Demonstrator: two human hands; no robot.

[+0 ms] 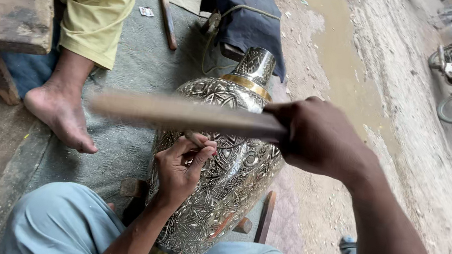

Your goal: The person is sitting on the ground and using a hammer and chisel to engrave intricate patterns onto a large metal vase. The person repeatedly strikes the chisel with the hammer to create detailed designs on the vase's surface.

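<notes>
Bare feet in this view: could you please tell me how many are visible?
1: a bare foot on the grey mat, left of the engraved vase. Others may be hidden.

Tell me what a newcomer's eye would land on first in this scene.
First, the large engraved metal vase lying on its side at centre, shiny and densely patterned with gold bands. Next, the right hand gripping a blurred wooden stick above it, while the left hand presses a small chisel to its surface. At upper left, another person's bare foot rests on the grey mat.
</notes>
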